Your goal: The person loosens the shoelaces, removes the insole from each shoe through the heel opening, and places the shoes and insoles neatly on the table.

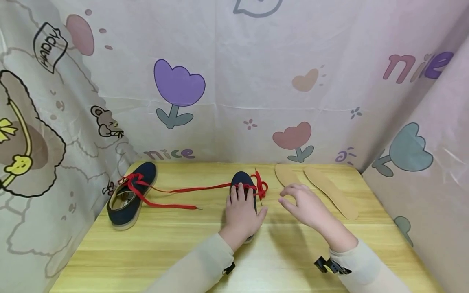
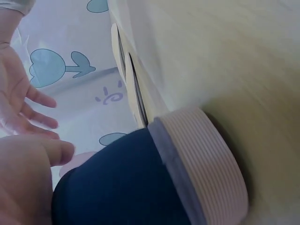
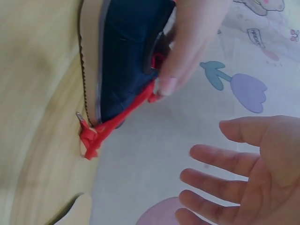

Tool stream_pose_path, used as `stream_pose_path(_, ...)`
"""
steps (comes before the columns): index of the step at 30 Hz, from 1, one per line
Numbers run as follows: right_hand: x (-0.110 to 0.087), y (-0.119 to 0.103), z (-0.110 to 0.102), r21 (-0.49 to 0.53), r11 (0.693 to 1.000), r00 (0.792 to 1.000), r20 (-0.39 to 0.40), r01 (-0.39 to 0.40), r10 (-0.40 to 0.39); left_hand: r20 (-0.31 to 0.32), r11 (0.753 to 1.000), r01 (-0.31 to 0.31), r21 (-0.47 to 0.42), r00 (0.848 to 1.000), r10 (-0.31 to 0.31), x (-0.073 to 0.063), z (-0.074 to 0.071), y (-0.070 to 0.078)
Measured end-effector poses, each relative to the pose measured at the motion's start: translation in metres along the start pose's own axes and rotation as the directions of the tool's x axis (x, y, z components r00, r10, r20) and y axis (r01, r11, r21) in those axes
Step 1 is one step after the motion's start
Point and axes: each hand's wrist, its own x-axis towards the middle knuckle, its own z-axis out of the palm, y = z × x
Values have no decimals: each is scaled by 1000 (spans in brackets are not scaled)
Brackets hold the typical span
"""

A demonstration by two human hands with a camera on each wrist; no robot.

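Observation:
My left hand (image 1: 242, 213) lies over the middle navy shoe (image 1: 241, 178), fingers straight across its laced front and thumb spread to the right. Beneath the palm, much of the shoe's opening is hidden. Red laces (image 1: 261, 187) hang off its right side in a loose bunch. In the left wrist view the navy heel (image 2: 122, 180) and its ribbed pale sole (image 2: 211, 164) show close up. Right of the shoe, my right hand (image 1: 304, 203) hovers above the table with relaxed, parted fingers and holds nothing. The right wrist view shows these bare fingers (image 3: 220, 178) apart from the shoe.
A second navy shoe (image 1: 149, 174) stands at the table's left, its long red laces (image 1: 172, 206) trailing right, one reaching the middle shoe. Two tan insoles (image 1: 331, 191) lie at the back right, one partly behind my right hand. A printed curtain (image 1: 234, 81) surrounds the wooden table (image 1: 146, 260).

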Motion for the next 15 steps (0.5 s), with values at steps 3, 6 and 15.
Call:
stream_pose_path(3,-2,-1,-5,-3,1000,1000,5,0,0,4,999,24,46,1000,-24,4,3,5)
stream_pose_path(6,-4,-1,-10,-10,1000,1000,10,-4,4,5,996,41,76,999,-42,8,4,8)
stream_pose_path(15,-9,3,-22,-2,1000,1000,6,-24,24,29,999,11,42,1000,-12,14,0,-4)
